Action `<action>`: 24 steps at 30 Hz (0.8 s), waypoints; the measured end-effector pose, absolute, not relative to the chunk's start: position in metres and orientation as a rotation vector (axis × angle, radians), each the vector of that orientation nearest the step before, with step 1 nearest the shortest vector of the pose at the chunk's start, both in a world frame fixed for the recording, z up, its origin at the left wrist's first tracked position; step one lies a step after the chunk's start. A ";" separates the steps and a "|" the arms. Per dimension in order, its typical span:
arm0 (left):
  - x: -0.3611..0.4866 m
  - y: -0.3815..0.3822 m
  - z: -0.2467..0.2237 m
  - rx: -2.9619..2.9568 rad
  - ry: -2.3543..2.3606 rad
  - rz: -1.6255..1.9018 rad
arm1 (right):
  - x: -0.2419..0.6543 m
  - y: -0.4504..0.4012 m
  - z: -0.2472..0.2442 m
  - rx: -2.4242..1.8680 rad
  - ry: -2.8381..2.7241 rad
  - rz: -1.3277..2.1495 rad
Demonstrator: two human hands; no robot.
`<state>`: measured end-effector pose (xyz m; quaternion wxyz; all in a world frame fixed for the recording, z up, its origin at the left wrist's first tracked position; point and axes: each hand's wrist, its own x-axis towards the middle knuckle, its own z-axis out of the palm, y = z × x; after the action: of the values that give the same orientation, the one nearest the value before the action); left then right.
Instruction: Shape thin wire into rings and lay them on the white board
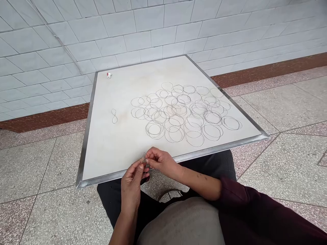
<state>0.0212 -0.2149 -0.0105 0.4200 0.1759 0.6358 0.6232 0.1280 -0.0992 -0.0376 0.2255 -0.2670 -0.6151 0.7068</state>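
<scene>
Both hands meet at the front edge of the white table, around a thin wire loop (pixel 143 156). My left hand (pixel 133 177) pinches the wire between thumb and fingers, palm turned up. From the right, my right hand (pixel 162 163) grips the same wire with thumb and forefinger. The wire is bent into small curves; its exact shape is partly hidden by the fingers. On the table's left part lies a wire twisted into a figure eight (pixel 114 116). Several round wire rings (pixel 176 110) overlap in a wide spread on the right half.
The white table (pixel 107 149) has a grey metal rim. A small white and red object (pixel 109 75) stands near its far left corner. Behind is a tiled wall (pixel 148 20) with a cable (pixel 61 42). My legs are under the front edge, above a speckled floor (pixel 66 211).
</scene>
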 end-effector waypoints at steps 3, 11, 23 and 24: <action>0.021 -0.215 -0.013 0.454 1.644 1.582 | 0.128 -0.101 -0.038 -0.744 -1.708 1.942; 0.023 -0.215 -0.012 0.559 1.819 1.531 | 0.128 -0.105 -0.038 -0.780 -1.715 1.883; 0.023 -0.216 -0.012 0.737 1.879 1.350 | 0.127 -0.105 -0.036 -0.822 -1.734 1.843; 0.023 -0.216 -0.013 0.735 1.864 1.344 | 0.127 -0.105 -0.036 -0.821 -1.728 1.849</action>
<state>0.0232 -0.2165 -0.0125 0.3562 0.2847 0.7219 0.5206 0.1267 -0.1049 -0.0359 0.2384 -0.2999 -0.6307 0.6749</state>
